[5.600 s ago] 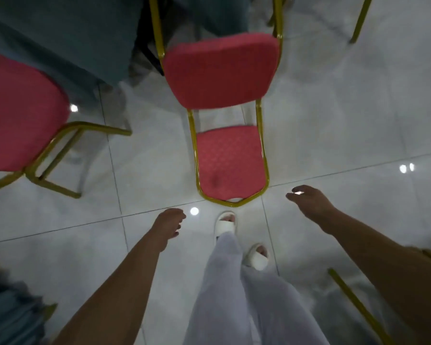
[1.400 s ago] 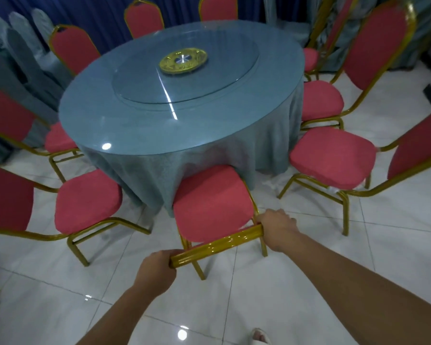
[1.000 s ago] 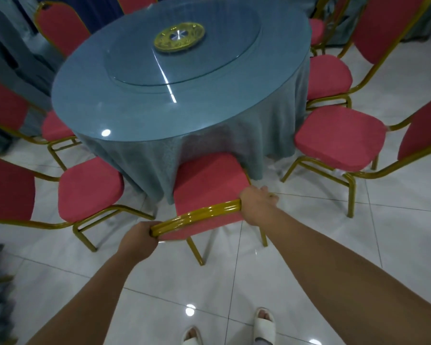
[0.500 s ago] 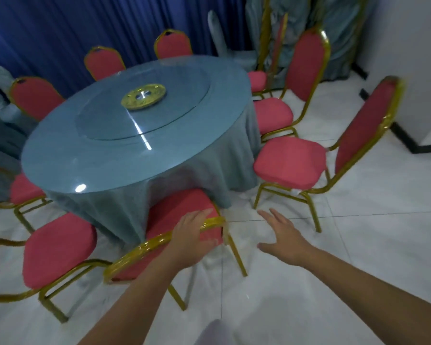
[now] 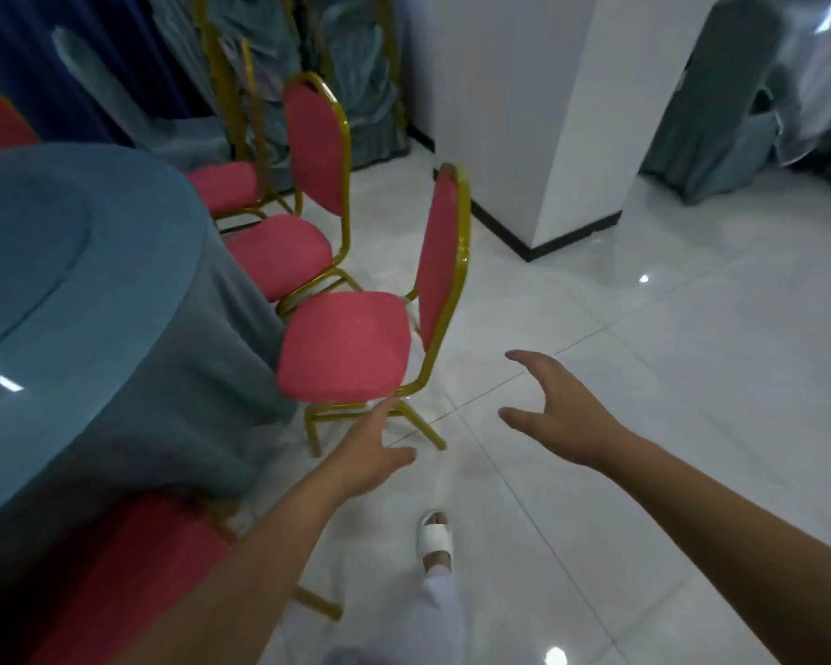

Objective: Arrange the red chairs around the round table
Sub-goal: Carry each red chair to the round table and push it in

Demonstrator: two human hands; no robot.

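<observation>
Both hands were empty and reaching forward over the white floor (image 5: 692,376). The left hand (image 5: 370,453) was spread, fingers pointing at the gold legs of the nearest free chair (image 5: 351,348); the right hand (image 5: 562,419) was open in a loose curve, thumb low and fingers arched as if shaped to close on a frame rail. Neither touched anything.

That chair stood just beside the round desk (image 5: 92,290), its seat front close to the hanging cloth but not tucked under. It faced the desk: the seat pointed left toward the cloth and the tall back rose on the far right side, so its long axis ran upright with a slight backward lean, and its front-to-back line ran roughly toward the desk's centre. The back was the side nearest the right hand, which probably explains that hand's high, cupped reach, with the left going lower.

Two more chairs (image 5: 279,252) sat further round the rim, also facing inward, near each other. Another chair (image 5: 130,563) lay low at the left, partly under the cloth and behind the left forearm; it seemed already pushed in. One sandalled foot (image 5: 435,539) stepped toward the nearest chair, suggesting it was the next to be set.
</observation>
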